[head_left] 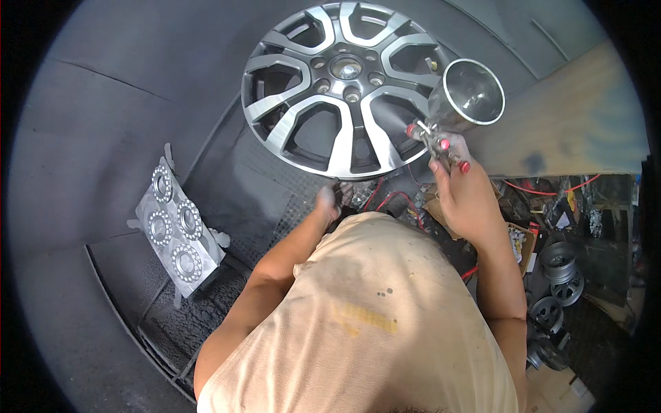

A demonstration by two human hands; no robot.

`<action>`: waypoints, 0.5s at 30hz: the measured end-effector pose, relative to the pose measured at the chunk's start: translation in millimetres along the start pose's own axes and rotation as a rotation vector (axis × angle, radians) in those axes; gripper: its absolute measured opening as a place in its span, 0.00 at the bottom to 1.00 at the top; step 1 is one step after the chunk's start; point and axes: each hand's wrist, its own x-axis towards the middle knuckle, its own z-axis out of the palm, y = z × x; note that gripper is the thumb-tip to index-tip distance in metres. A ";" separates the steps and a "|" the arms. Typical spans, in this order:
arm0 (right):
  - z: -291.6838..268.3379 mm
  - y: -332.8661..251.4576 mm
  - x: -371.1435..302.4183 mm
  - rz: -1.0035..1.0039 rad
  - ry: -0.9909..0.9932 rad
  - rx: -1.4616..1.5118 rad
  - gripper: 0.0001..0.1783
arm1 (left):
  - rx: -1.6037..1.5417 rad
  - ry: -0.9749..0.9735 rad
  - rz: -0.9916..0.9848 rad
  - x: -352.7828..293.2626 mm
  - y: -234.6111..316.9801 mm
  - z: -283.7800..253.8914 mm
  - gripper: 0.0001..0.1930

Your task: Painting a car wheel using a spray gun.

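Note:
My right hand is wrapped round a spray gun with red knobs and an open metal cup on top. Its nozzle points left at a grey and silver alloy wheel, close to the right-hand spokes, and a pale haze hangs in front of it. Just below the wheel's near edge, my left hand has its fingers curled in. Whatever those fingers hold, if anything, is too dark and small to make out.
To the left, a silver panel carries several round ringed pieces. Bare wheels are piled at the lower right, near a cardboard box. Red hose runs beneath the wheel. A tan, paint-smudged board stands at right.

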 end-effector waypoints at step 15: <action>4.2 -17.9 -29.8 -0.165 -0.159 0.144 0.13 | -0.088 0.015 0.196 23.4 12.4 -28.6 0.14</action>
